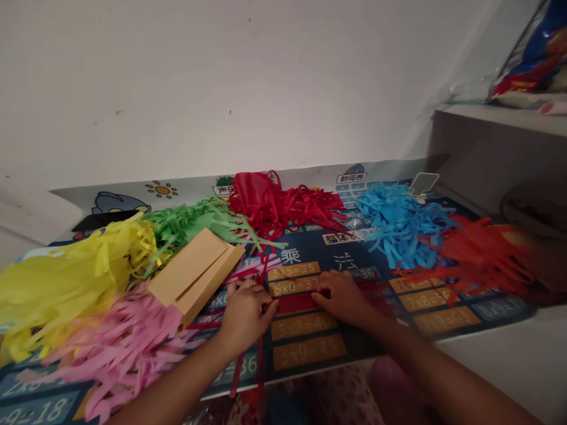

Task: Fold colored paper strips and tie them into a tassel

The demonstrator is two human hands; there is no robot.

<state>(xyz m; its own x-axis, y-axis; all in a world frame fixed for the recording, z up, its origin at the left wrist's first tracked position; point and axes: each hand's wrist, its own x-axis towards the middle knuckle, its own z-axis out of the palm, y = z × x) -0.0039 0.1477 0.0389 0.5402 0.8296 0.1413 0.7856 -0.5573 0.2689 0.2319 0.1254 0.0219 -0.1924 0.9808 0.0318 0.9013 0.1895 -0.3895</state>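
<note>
A dark red strip of fringed tissue paper [295, 304] is stretched between my hands low over the table mat. My left hand [248, 304] is closed on its left end, with loose red tassels hanging below toward the table edge. Closed too, my right hand [341, 295] pinches the other end between thumb and fingers, and more red paper trails to its right. Just left of my left hand lies a folded tan paper piece [197, 271], partly on pink fringed paper [128, 336]. My fingertips are partly hidden.
Fringed paper bunches surround my hands: yellow [75, 277], green [199, 215], bright red [274, 200], blue [398, 218] and orange-red [482, 254]. They lie on a printed mat [310, 354] against a white wall [248, 88]. At right stands a white shelf [500, 115] with packages.
</note>
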